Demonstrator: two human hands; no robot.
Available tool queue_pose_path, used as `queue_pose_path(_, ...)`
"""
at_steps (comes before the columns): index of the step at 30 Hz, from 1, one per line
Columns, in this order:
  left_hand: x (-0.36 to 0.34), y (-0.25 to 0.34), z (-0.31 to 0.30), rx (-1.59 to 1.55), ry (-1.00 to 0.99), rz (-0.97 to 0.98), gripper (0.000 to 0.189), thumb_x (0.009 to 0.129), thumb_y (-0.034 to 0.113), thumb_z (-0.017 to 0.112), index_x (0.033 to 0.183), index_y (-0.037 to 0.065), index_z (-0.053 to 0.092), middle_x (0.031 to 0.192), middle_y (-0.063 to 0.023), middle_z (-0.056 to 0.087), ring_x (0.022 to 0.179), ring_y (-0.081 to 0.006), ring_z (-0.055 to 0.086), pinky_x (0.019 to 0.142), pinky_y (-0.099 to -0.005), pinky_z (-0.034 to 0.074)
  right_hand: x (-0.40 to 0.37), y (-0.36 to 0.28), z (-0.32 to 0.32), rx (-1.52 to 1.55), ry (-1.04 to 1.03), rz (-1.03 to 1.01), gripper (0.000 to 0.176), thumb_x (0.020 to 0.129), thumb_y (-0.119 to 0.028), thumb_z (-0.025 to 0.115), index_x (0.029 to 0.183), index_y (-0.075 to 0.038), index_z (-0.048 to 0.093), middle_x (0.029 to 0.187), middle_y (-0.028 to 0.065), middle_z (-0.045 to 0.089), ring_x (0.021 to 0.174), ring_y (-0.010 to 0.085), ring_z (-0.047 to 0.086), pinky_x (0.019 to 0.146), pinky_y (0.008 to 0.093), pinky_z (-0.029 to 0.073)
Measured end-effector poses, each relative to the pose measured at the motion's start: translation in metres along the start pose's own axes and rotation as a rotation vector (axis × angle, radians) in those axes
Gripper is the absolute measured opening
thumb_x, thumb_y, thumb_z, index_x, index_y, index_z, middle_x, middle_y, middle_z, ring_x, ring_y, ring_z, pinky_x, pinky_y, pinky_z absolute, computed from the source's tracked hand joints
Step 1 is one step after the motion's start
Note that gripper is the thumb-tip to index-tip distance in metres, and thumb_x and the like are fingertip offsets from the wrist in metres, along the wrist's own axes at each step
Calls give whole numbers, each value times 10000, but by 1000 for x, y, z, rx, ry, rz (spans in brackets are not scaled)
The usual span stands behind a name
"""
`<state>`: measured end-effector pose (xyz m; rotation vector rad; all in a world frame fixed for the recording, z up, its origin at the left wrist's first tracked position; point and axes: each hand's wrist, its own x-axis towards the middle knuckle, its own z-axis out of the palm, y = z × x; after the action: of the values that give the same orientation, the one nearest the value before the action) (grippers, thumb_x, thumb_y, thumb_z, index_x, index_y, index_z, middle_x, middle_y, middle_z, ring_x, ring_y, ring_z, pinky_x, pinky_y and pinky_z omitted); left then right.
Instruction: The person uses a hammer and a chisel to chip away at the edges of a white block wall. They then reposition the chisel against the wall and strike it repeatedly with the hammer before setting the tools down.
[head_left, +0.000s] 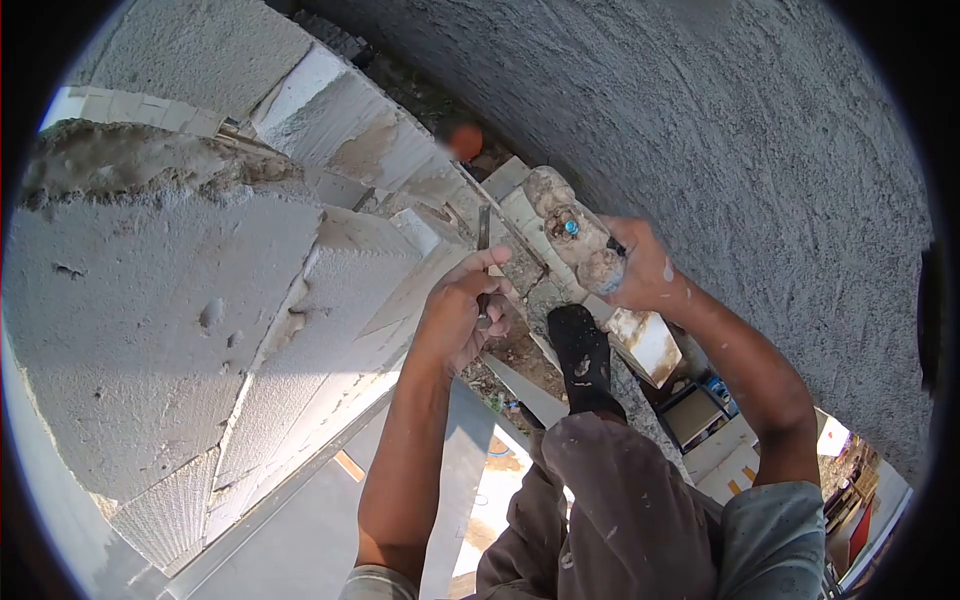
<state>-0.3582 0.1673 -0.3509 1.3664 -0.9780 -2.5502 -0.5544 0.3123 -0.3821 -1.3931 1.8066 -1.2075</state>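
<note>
My left hand (pixel 466 308) is closed around a slim dark metal bar that looks like a chisel (pixel 484 228), its upper end sticking up past my fingers. My right hand (pixel 640 265) grips the right end of a dirty whitish block (pixel 540 192) with rounded hollows. A small bright blue piece (pixel 571 228) sits in the middle hollow. Something dark shows beside my right fingers. Between the hands a narrow wall top (pixel 520 262) runs diagonally, and my foot in a black sock (pixel 578 345) stands on it.
Large pale blocks (pixel 170 330) with rough mortar fill the left. A rough grey wall (pixel 780 180) rises close on the right. An orange object (pixel 464 141) lies beyond the wall top. Below are a dark-framed crate (pixel 692 415) and ground far down.
</note>
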Motion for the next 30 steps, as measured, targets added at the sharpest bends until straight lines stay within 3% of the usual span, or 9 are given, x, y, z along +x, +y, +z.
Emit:
queue_pose_path(2, 26, 12, -9, -123, -25, -79, 300, 927, 137, 509, 1175, -27, 548, 831, -120, 585, 563, -98, 479, 487, -258, 418, 3, -9, -10, -80, 134, 10, 346, 727, -195, 832, 972, -31, 652, 885, 110, 693, 803, 148, 663, 721, 315, 518)
queue_pose_path(3, 37, 17, -14, -185, -35, -118, 316, 921, 108, 505, 1199, -39, 539, 854, -132, 588, 579, -101, 491, 501, -260, 433, 5, -27, -17, 84, 87, 324, 357, 750, -191, 828, 1002, -23, 638, 946, 102, 686, 868, 127, 639, 773, 308, 519)
queue_pose_path(10, 72, 18, -14, -171, -96, 173, 284, 934, 144, 618, 1153, -31, 569, 917, -95, 599, 800, -191, 634, 605, -296, 500, 3, -8, -15, 149, 288, 227, 284, 764, -142, 738, 964, 44, 660, 787, 74, 679, 742, 79, 571, 676, 289, 502)
queue_pose_path(12, 80, 18, -11, 161, -9, 268, 338, 938, 210, 639, 1183, -10, 559, 945, -123, 631, 830, -185, 646, 616, -272, 510, 3, -9, -15, 186, 289, 236, 293, 761, -144, 741, 958, 54, 655, 781, 68, 673, 741, 74, 562, 675, 285, 500)
queue_pose_path(16, 85, 27, 3, 736, 291, 269, 330, 942, 260, 649, 1164, 25, 583, 925, -120, 668, 810, -197, 652, 667, -302, 509, 1, -2, -17, 115, 224, 253, 361, 754, -193, 769, 982, 62, 652, 833, 111, 696, 760, 133, 626, 702, 310, 514)
queue_pose_path(19, 101, 10, -8, 1342, 338, 902, 293, 955, 276, 614, 1072, 8, 624, 900, -196, 668, 836, -404, 654, 755, -435, 511, 3, -7, -16, 61, 187, 266, 500, 743, -262, 804, 1073, 72, 633, 966, 183, 695, 891, 232, 665, 820, 350, 513)
queue_pose_path(22, 81, 27, 11, 1147, 337, 649, 302, 946, 293, 617, 1008, -2, 641, 870, -252, 662, 875, -471, 617, 799, -485, 477, 4, -15, -14, -42, 194, 267, 664, 731, -336, 830, 1179, 92, 592, 1110, 255, 657, 1064, 328, 641, 958, 386, 475)
queue_pose_path(25, 82, 34, 8, 1206, 400, 664, 357, 949, 352, 609, 999, 1, 653, 753, -167, 658, 765, -315, 656, 742, -421, 484, 5, -15, -12, -175, 202, 298, 762, 728, -378, 835, 1238, 112, 553, 1191, 295, 613, 1162, 372, 591, 1030, 405, 436)
queue_pose_path(30, 98, 39, -3, 1226, 397, 752, 322, 960, 334, 587, 976, 23, 669, 767, -190, 658, 772, -364, 643, 756, -434, 481, 19, -20, -21, -164, 133, 202, 758, 751, -373, 815, 1250, 127, 539, 1233, 320, 580, 1184, 401, 571, 1039, 419, 429)
